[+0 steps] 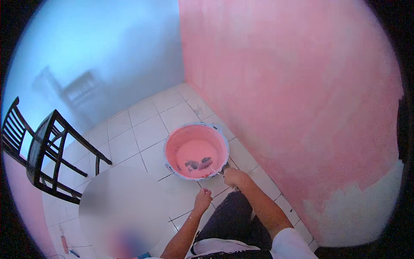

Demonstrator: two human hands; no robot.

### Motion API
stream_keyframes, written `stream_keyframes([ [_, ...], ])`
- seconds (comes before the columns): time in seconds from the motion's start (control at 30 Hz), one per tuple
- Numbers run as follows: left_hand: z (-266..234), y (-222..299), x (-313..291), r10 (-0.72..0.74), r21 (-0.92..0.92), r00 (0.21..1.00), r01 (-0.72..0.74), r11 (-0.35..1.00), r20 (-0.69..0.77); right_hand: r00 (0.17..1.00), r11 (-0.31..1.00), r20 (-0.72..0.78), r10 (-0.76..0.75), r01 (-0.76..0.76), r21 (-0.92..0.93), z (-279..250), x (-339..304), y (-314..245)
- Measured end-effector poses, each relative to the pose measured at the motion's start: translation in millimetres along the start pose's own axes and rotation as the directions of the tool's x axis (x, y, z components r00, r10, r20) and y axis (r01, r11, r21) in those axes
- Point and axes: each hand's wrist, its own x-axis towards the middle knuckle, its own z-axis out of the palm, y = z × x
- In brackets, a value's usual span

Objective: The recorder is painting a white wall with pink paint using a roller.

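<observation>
A round bucket [172, 139] with a pale blue, paint-smeared rim stands on the tiles in front of me, holding pink paint [194, 149]. Dark grey patches show in the paint at its near side. My right hand [235, 177] is closed round the dark handle of what looks like a paint roller [213, 171], at the bucket's near right rim. Its thin pale wire reaches over the rim; the roller's head is hard to make out in the paint. Just short of the bucket, my left hand [203, 200] is curled into a fist, apart from the rim, with nothing visible in it.
A wall [276, 77] with patchy pink paint rises at the right, its lower right part pale. A light blue wall [129, 47] meets it in the corner. Dark wooden chairs [56, 151] stand at the left. A blurred patch hides the floor [148, 151] at lower left.
</observation>
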Motion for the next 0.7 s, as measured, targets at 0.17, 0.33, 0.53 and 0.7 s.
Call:
stream_keyframes([
  [0.17, -5.1, -6.6, 2.2, -0.194, -0.076, 0.981, 0.192, 0.978, -0.010, 0.940, 0.986, -0.317, -0.129, 0.156, 0.061, 7.7, 5.7, -14.6],
  [0.33, -7.2, 1.1, 0.3, -0.170, -0.108, 0.985, 0.171, 0.979, 0.020, 0.993, 0.980, 0.005, 0.120, -0.119, 0.158, -13.4, 10.2, -25.0],
  [0.53, -10.2, 7.7, 2.3, -0.220, -0.120, 0.975, 0.219, 0.968, 0.008, 0.994, 0.988, 0.068, 0.083, -0.091, 0.123, -23.0, -0.1, -26.4],
  [0.7, -0.3, 8.2, 2.7, -0.130, -0.101, 0.991, 0.133, 0.986, 0.039, 0.998, 0.990, -0.053, 0.034, -0.026, 0.140, 0.0, -0.4, -28.8],
])
